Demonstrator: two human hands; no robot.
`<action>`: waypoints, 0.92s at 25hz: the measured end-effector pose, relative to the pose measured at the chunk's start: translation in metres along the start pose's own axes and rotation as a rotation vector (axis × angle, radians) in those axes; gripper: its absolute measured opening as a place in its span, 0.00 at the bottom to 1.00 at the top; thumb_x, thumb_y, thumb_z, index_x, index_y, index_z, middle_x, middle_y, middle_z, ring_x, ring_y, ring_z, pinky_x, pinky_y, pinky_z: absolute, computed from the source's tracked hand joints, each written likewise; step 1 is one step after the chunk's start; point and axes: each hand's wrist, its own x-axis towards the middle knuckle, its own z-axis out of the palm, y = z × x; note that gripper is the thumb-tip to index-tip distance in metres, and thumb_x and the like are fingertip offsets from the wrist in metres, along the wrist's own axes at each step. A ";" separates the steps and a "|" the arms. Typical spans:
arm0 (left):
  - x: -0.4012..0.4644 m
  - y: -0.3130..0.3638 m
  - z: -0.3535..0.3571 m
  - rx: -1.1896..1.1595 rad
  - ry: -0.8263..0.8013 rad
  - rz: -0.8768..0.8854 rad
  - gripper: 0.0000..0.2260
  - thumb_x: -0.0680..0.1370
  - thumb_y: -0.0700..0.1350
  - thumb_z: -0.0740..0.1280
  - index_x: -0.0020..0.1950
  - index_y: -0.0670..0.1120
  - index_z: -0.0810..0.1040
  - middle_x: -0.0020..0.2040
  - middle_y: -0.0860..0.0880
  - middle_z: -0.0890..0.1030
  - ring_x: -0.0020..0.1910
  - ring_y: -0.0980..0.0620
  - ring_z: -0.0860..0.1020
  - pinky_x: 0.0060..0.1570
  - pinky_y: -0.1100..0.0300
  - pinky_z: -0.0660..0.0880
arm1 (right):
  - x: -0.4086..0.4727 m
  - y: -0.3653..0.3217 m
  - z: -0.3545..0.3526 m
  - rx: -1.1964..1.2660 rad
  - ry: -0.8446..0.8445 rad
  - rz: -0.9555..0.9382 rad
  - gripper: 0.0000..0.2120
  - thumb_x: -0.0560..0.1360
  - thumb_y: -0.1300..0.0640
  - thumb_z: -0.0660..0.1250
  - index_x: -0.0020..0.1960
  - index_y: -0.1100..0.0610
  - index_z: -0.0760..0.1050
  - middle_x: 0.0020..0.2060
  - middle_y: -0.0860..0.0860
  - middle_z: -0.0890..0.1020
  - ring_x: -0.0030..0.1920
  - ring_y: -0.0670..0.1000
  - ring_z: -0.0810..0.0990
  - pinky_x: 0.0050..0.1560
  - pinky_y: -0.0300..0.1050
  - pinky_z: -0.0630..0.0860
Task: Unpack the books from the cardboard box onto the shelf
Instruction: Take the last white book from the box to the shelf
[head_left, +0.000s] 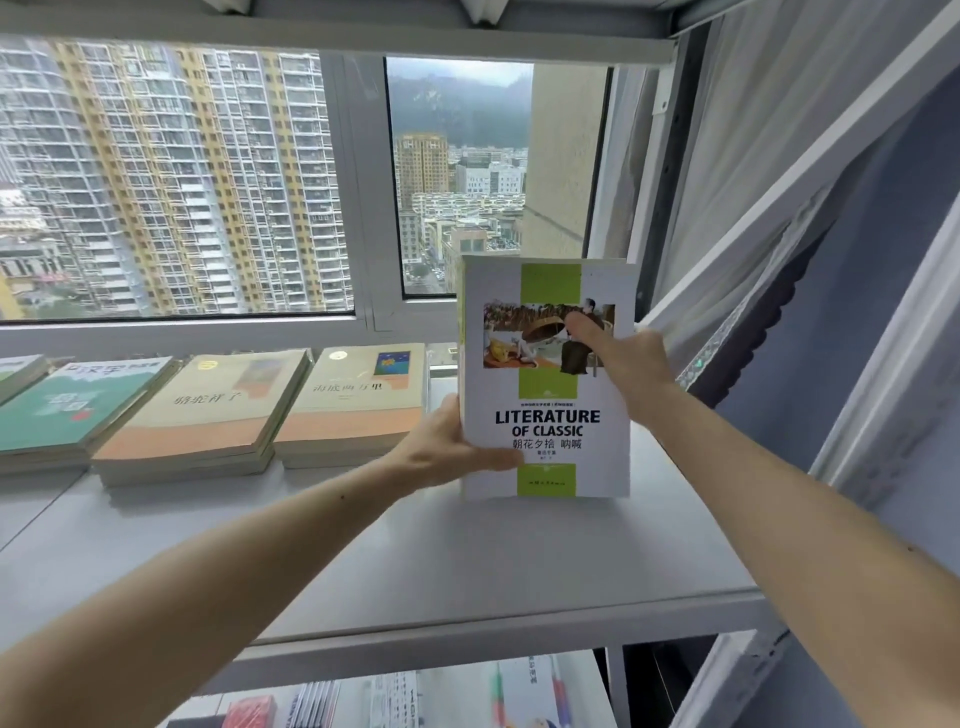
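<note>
A white and green book titled "Literature of Classic" (550, 415) stands upright on the grey shelf (415, 561), at its right end. My left hand (447, 447) grips the book's lower left edge, thumb across the cover. My right hand (623, 353) holds the right edge, thumb pressed on the cover picture. To the left, stacks of books lie flat on the same shelf: a cream and orange stack (358, 400), another cream and orange stack (208, 415) and a green stack (67, 405). The cardboard box is out of view.
A window (208, 182) runs behind the shelf. A grey curtain (779, 208) hangs at the right, beside the shelf's white upright (883, 389). The lower shelf (467, 696) holds more books. Another shelf board (363, 21) sits overhead.
</note>
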 end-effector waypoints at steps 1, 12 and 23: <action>0.007 0.005 -0.002 -0.065 -0.033 -0.075 0.26 0.68 0.50 0.79 0.64 0.51 0.79 0.56 0.49 0.85 0.55 0.48 0.83 0.56 0.48 0.81 | 0.013 -0.004 0.001 -0.015 -0.030 0.073 0.46 0.47 0.33 0.79 0.57 0.60 0.79 0.45 0.55 0.86 0.45 0.58 0.85 0.50 0.57 0.83; 0.074 0.021 -0.002 -0.020 0.026 -0.624 0.16 0.73 0.52 0.75 0.46 0.43 0.73 0.42 0.45 0.74 0.35 0.46 0.77 0.33 0.55 0.80 | 0.129 0.054 0.037 -0.385 -0.230 0.576 0.34 0.62 0.34 0.76 0.53 0.60 0.75 0.40 0.57 0.85 0.38 0.55 0.84 0.39 0.45 0.78; 0.093 0.020 -0.016 -0.005 0.037 -0.673 0.25 0.74 0.49 0.75 0.66 0.39 0.75 0.63 0.40 0.77 0.58 0.38 0.80 0.52 0.45 0.81 | 0.159 0.063 0.066 -0.508 -0.387 0.514 0.26 0.72 0.37 0.70 0.55 0.58 0.73 0.47 0.56 0.79 0.38 0.54 0.76 0.40 0.46 0.73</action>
